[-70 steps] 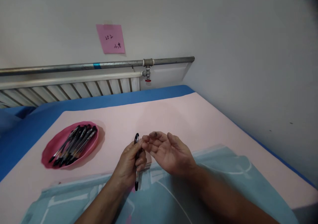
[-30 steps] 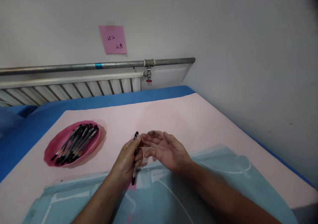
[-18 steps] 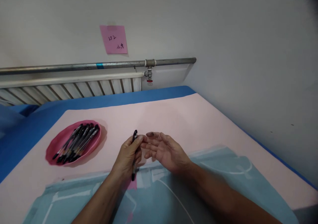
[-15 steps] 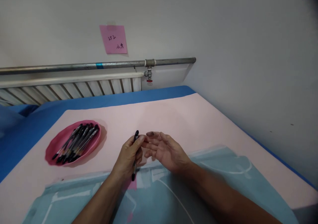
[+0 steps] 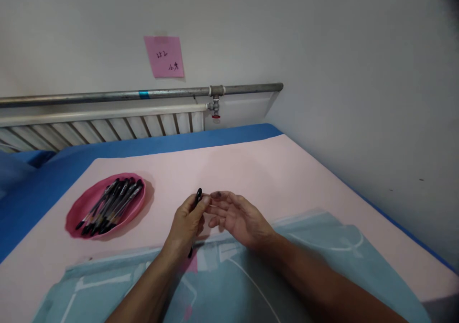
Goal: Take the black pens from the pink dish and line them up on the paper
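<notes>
The left hand [image 5: 186, 216] is gripping the pen [image 5: 198, 196], its thumb [image 5: 203, 202] pressing near the far end. Just right of the pen, the right hand [image 5: 242, 219] is cupping loosely, palm showing, 1 fingertip [image 5: 218, 195] bearing a dark smudge. The left forearm [image 5: 145, 285] is slanting in from below left of the pen, the right forearm [image 5: 315, 274] from below right.

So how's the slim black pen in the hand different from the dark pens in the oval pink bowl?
The slim black pen is in the left hand; the dark pens lie in the oval pink bowl. The slim black pen is alone; the dark pens are bunched. Both have black ends.
</notes>
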Action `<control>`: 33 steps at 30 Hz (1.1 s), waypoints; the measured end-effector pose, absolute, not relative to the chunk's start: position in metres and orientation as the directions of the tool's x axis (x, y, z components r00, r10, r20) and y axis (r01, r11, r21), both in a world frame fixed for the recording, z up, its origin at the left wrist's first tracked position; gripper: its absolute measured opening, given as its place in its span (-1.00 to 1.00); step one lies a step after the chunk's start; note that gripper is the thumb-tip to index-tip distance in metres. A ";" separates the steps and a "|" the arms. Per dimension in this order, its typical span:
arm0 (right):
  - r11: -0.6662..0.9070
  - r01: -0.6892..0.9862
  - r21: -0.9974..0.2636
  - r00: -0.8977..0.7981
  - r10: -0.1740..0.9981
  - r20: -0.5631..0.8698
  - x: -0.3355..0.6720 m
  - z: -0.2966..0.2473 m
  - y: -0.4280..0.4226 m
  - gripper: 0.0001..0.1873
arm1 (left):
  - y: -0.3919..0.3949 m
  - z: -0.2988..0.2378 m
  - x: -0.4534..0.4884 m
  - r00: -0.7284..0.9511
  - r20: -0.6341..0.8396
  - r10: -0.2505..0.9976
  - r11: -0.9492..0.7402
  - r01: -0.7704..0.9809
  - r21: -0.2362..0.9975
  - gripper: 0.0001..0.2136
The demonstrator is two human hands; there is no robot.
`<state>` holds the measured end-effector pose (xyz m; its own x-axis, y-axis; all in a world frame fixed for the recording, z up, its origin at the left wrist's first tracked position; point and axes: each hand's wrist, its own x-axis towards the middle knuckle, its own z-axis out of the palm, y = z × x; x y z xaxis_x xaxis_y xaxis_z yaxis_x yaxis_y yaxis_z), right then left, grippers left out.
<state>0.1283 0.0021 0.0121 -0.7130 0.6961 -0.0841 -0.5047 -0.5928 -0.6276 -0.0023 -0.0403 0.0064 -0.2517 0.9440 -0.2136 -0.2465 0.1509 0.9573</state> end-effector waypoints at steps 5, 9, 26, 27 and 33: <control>-0.569 -0.503 -0.651 -0.719 0.693 -0.050 0.129 0.013 0.001 -0.74 | -0.040 0.008 -0.004 -0.229 -0.254 0.939 0.167 -0.342 0.925 -0.70; -0.575 -0.498 -0.649 -0.728 0.684 -0.047 0.129 0.014 0.001 -0.75 | -0.040 0.009 -0.004 -0.216 -0.281 0.935 0.175 -0.406 0.897 -0.69; -0.606 -0.503 -0.616 -0.763 0.646 -0.012 0.132 0.019 -0.002 -0.74 | -0.039 0.008 -0.011 -0.129 -0.308 0.942 0.199 -0.524 0.828 -0.73; -0.606 -0.503 -0.616 -0.763 0.646 -0.012 0.132 0.019 -0.002 -0.74 | -0.039 0.008 -0.012 -0.129 -0.309 0.942 0.199 -0.525 0.828 -0.74; -0.609 -0.509 -0.609 -0.749 0.661 -0.035 0.132 0.017 -0.001 -0.76 | -0.040 0.008 -0.009 -0.125 -0.328 0.936 0.225 -0.506 0.833 -0.74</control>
<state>0.1319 -0.0014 0.0166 -0.7494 0.6612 -0.0349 -0.5088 -0.6088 -0.6087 -0.0091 -0.0397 0.0078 -0.1248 0.9363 -0.3283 -0.5057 0.2247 0.8329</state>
